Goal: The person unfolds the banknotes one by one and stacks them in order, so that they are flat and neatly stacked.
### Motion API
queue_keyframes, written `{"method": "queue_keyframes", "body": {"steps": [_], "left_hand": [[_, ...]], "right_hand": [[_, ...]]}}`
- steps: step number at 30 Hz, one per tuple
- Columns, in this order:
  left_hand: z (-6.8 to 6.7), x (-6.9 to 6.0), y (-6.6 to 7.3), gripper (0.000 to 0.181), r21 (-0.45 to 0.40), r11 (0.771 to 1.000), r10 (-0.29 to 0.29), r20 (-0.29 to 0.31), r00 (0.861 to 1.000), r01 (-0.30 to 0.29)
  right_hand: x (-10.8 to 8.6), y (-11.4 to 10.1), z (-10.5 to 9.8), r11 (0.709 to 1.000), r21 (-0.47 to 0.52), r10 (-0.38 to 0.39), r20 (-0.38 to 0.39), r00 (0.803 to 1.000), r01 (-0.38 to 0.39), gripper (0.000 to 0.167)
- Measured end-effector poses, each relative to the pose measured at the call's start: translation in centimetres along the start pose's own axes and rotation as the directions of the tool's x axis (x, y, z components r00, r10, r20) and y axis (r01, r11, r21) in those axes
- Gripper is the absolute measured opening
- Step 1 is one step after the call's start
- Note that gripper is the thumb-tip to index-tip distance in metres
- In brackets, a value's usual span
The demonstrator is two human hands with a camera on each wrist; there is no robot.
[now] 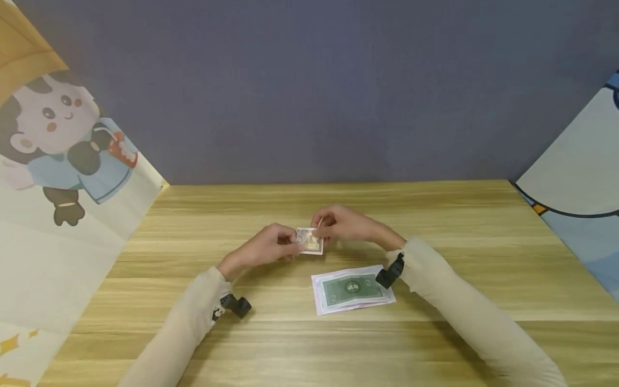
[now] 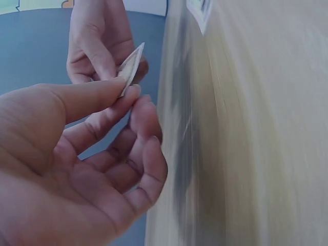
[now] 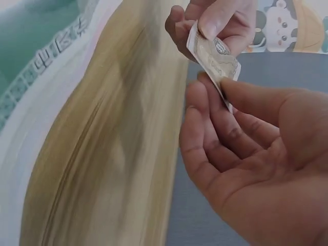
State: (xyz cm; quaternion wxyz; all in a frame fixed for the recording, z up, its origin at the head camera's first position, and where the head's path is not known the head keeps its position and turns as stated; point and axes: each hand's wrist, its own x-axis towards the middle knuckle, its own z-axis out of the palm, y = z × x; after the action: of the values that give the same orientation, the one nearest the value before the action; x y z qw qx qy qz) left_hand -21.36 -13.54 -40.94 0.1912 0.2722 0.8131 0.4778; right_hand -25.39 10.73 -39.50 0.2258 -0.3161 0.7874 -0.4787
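Observation:
In the head view a small brownish banknote (image 1: 313, 244) is held above the table between both hands. My left hand (image 1: 263, 246) pinches its left end between thumb and forefinger. The right hand (image 1: 347, 223) pinches the opposite end near its top corner. Seen from the right wrist, the paper note (image 3: 219, 55) bends slightly and shows a printed pattern. From the left wrist, the note (image 2: 132, 65) appears nearly edge-on, and the other left fingers curl loosely below it. Whether it is folded I cannot tell.
Flat on the wooden table (image 1: 271, 344), nearer the body, lies a small pile of banknotes (image 1: 353, 290) with a green one on top, just below the right wrist. A grey-blue panel (image 1: 338, 107) stands at the back, with cartoon-printed sides left and right.

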Motion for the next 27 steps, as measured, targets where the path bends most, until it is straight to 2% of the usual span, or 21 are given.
{"method": "queue_keyframes", "body": {"steps": [3, 6, 9, 12, 14, 16, 19, 22, 24, 27], "left_hand": [[0.2, 0.0, 0.4, 0.02, -0.056, 0.998, 0.001, -0.004, 1.0, -0.001], [0.5, -0.1, 0.8, 0.02, -0.076, 0.997, 0.007, -0.026, 1.0, -0.009], [0.9, 0.0, 1.1, 0.021, -0.047, 0.998, 0.037, -0.065, 0.997, -0.04], [1.5, 0.1, 1.4, 0.022, -0.011, 0.997, 0.073, -0.095, 0.993, -0.075], [2.0, 0.2, 1.7, 0.022, 0.006, 0.996, 0.093, -0.087, 0.992, -0.092], [2.3, 0.2, 2.2, 0.02, 0.01, 0.994, 0.106, -0.052, 0.993, -0.106], [2.4, -0.2, 3.0, 0.014, 0.023, 0.992, 0.124, 0.059, 0.991, -0.125], [2.1, -0.7, 3.8, 0.011, 0.009, 0.989, 0.145, 0.164, 0.976, -0.149], [2.0, -0.9, 4.2, 0.014, -0.014, 0.987, 0.161, 0.207, 0.965, -0.162], [1.9, -0.8, 4.1, 0.019, -0.086, 0.985, 0.168, 0.271, 0.948, -0.15]], "right_hand": [[-0.6, -0.2, -0.3, 0.999, 0.004, -0.042, -0.033, 0.999, 0.043, 0.009], [-1.4, 0.0, -0.4, 0.999, -0.013, -0.04, -0.086, 0.996, 0.039, 0.01], [-2.4, 0.2, -0.5, 0.999, -0.042, -0.025, -0.132, 0.991, 0.019, 0.012], [-3.7, 0.4, -0.4, 1.0, -0.011, 0.006, -0.151, 0.989, -0.008, 0.015], [-4.6, 0.4, -0.2, 1.0, 0.022, 0.017, -0.159, 0.987, -0.013, 0.017], [-5.5, 0.3, 0.1, 0.998, 0.057, 0.014, -0.173, 0.985, -0.004, 0.016], [-6.7, -0.1, 0.6, 0.998, 0.068, 0.001, -0.198, 0.98, 0.013, 0.015], [-7.9, -0.5, 0.9, 0.996, 0.083, 0.006, -0.2, 0.98, 0.011, 0.013], [-8.6, -0.7, 1.1, 0.996, 0.095, 0.018, -0.191, 0.982, 0.0, 0.013], [-9.5, -0.7, 1.4, 0.995, 0.095, 0.016, -0.173, 0.985, 0.0, 0.014]]}}
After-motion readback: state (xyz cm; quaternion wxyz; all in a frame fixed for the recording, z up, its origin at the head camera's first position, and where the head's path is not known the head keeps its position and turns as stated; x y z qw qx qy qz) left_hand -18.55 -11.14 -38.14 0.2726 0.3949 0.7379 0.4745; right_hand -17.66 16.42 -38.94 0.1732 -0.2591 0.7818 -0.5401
